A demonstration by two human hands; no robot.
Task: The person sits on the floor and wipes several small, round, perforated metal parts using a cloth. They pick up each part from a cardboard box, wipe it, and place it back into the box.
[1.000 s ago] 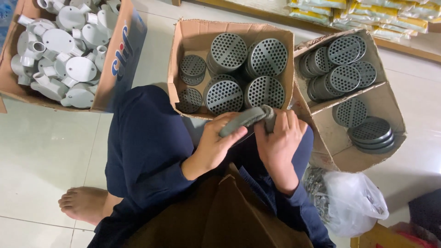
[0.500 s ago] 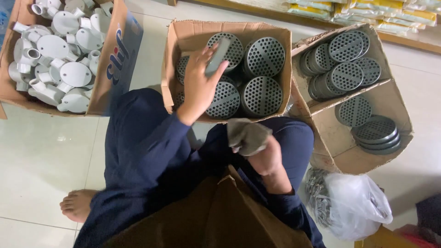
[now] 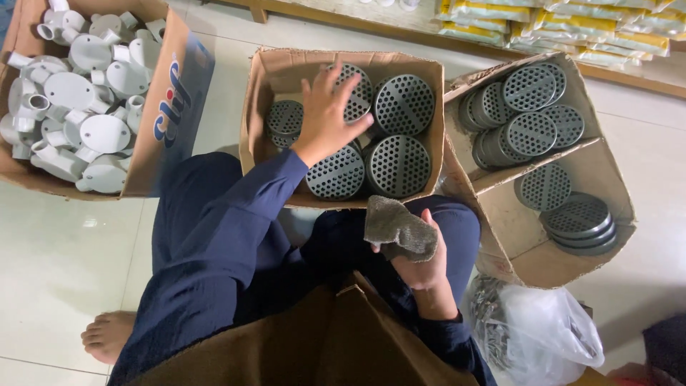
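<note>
The left hand was spread open over the perforated grey discs in the middle cardboard box — fingers touching the far-left stack. The right hand, nearer the body, was clamped on a grey cloth.

- Middle box: perforated discs packed rim to rim; left hand fills the one gap at its left side.
- Floor at left: open tile.
- Right box: lower compartment half bare, low disc stack at right.
</note>
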